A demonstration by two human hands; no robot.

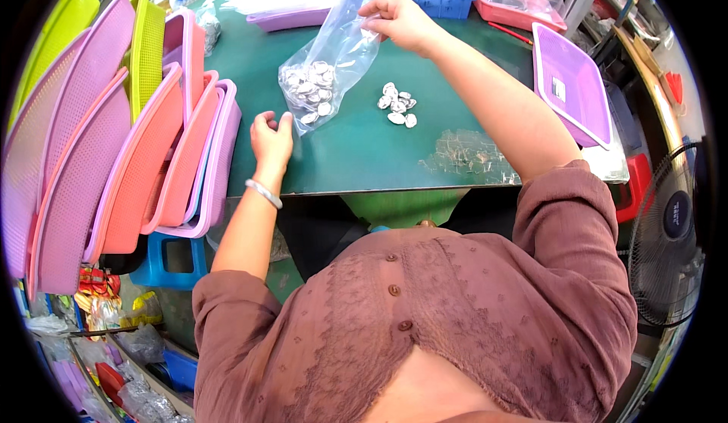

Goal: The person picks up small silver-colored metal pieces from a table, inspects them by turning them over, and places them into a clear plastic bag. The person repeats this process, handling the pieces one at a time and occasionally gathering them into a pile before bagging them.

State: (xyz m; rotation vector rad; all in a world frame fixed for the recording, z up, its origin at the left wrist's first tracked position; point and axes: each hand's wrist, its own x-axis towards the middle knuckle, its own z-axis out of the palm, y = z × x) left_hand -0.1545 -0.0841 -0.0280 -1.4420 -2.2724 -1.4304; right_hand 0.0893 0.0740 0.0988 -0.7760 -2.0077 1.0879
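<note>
A clear plastic bag (345, 44) with many small, flat, silvery-white oval pieces (309, 89) in its lower end slants across the green tabletop. My right hand (400, 25) pinches the bag near its upper end, thumb and fingers closed on the film. Just left of the bag's bottom corner is my left hand (271, 144), its fingers loosely curled and its thumb standing apart from them. Nothing shows in the left hand; whether its thumb touches the bag I cannot tell. A small pile of the same oval pieces (396, 104) lies loose on the table, right of the bag.
Pink, purple and green baskets (136, 157) stand stacked on edge at the left. A blue tray (447, 6) of metal pieces and a pink tray (519, 13) are at the back. A purple basket (572, 89) rests at the right edge, with a fan (667, 233) beyond.
</note>
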